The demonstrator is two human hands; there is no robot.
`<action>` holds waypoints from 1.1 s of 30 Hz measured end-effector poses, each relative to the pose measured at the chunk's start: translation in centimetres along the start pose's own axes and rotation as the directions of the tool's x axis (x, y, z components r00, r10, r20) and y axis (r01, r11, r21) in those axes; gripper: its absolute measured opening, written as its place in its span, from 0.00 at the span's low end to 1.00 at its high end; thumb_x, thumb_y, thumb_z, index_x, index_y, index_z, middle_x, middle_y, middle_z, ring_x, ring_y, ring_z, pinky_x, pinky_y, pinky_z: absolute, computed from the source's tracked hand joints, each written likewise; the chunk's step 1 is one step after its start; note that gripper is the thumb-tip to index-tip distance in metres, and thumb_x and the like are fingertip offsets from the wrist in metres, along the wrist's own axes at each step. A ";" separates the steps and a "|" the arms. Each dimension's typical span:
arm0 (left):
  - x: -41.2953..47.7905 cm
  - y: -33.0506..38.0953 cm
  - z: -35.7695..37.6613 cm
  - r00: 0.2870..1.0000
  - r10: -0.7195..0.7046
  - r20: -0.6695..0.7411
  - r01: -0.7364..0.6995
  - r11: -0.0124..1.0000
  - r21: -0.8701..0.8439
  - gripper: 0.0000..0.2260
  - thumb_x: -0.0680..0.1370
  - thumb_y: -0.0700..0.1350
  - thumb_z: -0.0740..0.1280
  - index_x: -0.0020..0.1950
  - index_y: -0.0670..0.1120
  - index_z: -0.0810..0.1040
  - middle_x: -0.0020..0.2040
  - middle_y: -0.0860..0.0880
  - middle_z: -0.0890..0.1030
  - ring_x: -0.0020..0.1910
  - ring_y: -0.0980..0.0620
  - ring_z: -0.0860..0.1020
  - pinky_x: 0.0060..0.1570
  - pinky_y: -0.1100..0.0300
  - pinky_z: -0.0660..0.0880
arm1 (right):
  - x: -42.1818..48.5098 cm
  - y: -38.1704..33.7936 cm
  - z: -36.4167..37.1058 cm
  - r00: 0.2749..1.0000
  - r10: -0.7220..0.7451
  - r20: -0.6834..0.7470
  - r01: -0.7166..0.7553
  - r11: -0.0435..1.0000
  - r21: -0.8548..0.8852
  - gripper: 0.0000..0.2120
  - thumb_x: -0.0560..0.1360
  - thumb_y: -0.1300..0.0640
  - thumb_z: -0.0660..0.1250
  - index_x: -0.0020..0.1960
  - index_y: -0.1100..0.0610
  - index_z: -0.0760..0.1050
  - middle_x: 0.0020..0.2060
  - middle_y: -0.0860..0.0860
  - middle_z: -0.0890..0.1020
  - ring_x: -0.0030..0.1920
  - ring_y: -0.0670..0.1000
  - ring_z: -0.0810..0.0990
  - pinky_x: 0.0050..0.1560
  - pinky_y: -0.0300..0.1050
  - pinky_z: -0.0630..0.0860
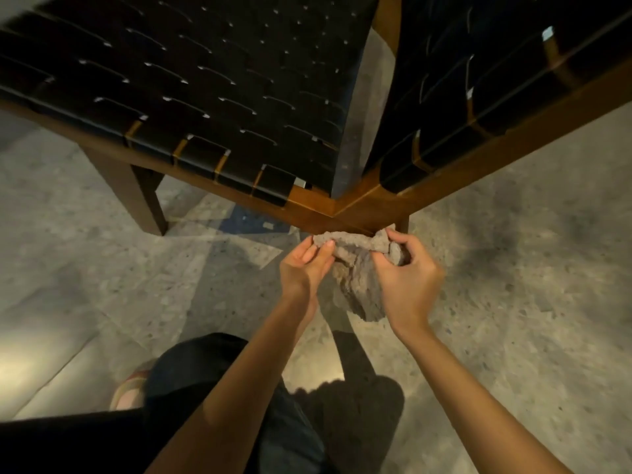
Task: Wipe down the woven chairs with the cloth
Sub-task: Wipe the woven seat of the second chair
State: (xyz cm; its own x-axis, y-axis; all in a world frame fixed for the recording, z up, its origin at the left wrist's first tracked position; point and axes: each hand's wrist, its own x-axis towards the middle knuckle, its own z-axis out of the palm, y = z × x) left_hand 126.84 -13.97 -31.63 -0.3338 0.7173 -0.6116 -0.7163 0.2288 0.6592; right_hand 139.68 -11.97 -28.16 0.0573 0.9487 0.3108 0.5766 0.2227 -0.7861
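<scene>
Now you're readying the cloth (357, 289), not wiping yet: left hand (302, 265) pinches one edge, right hand (408, 278) curls round the bunched end, centre frame, just below where the woven chairs (205, 80) meet. Next, likely: fold a pad, lift it onto the weave.

I see black woven-strap seat of brown wooden chair (205, 80) ahead left. Second black woven wooden-framed chair (496, 80) ahead right, near corners meeting centre. Crumpled grey-brown cloth (355, 268) just before that junction, nearer me, between left hand (306, 265) and right hand (407, 275), both pinching its upper edge. Speckled stone floor (513, 268) beneath everything. Sandalled foot (128, 391) lower left.
</scene>
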 end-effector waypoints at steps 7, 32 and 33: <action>-0.3 0.6 -0.7 0.997 0.059 0.047 -0.065 0.987 0.144 0.17 0.75 0.36 0.68 0.57 0.54 0.73 0.60 0.46 0.77 0.52 0.53 0.79 0.36 0.66 0.79 | -1.6 -2.3 -1.2 0.935 -0.326 0.136 0.328 0.945 0.010 0.11 0.70 0.60 0.73 0.53 0.58 0.81 0.50 0.44 0.79 0.51 0.42 0.76 0.54 0.29 0.72; 0.7 4.0 -2.9 0.986 0.168 -0.005 -0.167 0.984 0.058 0.20 0.76 0.42 0.69 0.66 0.40 0.70 0.60 0.43 0.78 0.59 0.49 0.78 0.62 0.51 0.74 | 3.5 -7.9 4.7 0.757 -0.456 0.469 0.573 0.808 -0.139 0.19 0.76 0.64 0.66 0.67 0.61 0.73 0.64 0.55 0.76 0.63 0.55 0.74 0.62 0.41 0.68; 0.8 4.0 -2.8 0.981 0.189 -0.043 -0.188 0.982 0.029 0.20 0.76 0.42 0.69 0.66 0.40 0.70 0.60 0.43 0.78 0.59 0.48 0.78 0.61 0.50 0.74 | 3.5 -7.7 4.8 0.771 -0.460 0.441 0.552 0.828 -0.101 0.18 0.76 0.64 0.66 0.66 0.60 0.74 0.63 0.54 0.76 0.63 0.53 0.75 0.62 0.38 0.68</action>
State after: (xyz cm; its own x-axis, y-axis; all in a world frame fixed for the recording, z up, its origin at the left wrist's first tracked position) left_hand 122.01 -14.28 -30.71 -0.4892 0.7184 -0.4946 -0.6229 0.1091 0.7747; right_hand 131.46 -9.31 -23.58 -0.5805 0.7278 0.3650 0.5915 0.6850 -0.4253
